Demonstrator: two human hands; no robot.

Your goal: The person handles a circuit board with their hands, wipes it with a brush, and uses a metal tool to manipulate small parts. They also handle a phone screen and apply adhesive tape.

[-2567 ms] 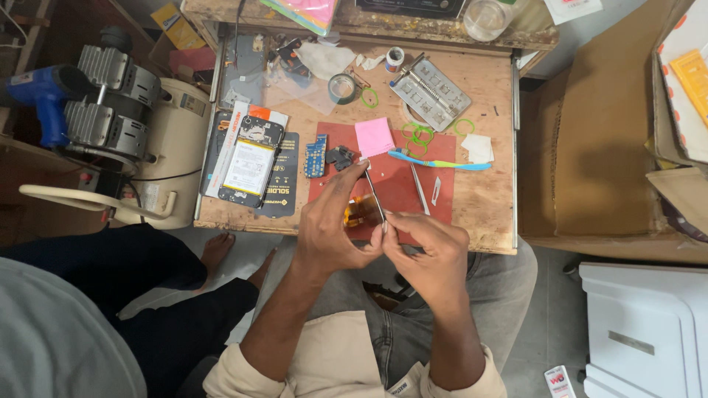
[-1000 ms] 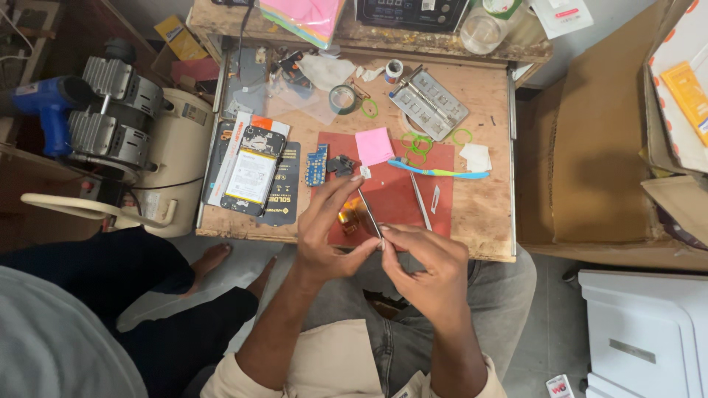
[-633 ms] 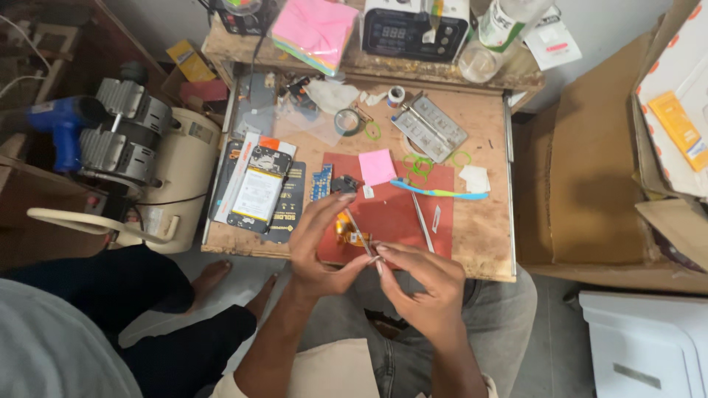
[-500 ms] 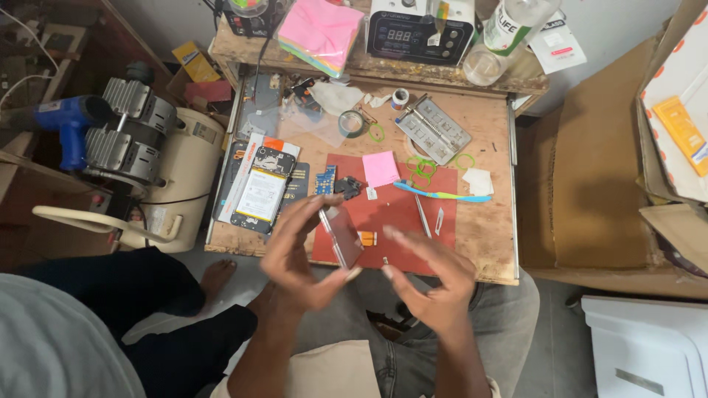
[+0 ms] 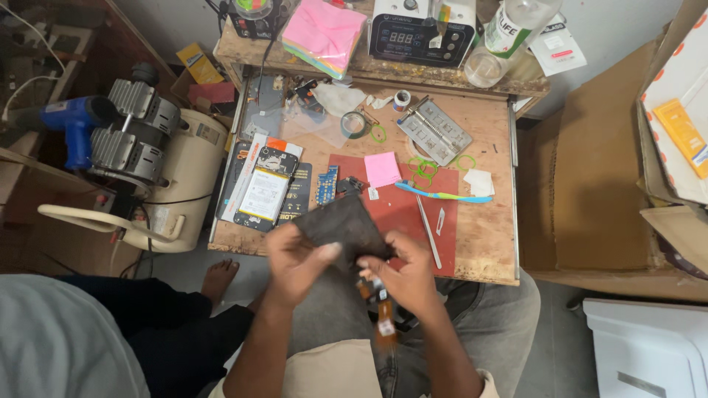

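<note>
Head view: both hands, left hand (image 5: 295, 259) and right hand (image 5: 402, 271), pinch a dark flat panel (image 5: 345, 228) with fingers over the counter (image 5: 487, 243) edge, orange ribbon dangling. Beyond lie a phone body (image 5: 262, 193), blue toothbrush (image 5: 442, 195); reassembly looks unfinished.

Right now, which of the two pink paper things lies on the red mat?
The small pink note pad lies on the red mat, beside the blue toothbrush. The larger pink paper stack sits on the raised back shelf.

Worn wooden workbench (image 5: 487, 243) (cluttered) on grey floor (image 5: 560, 339)
</note>
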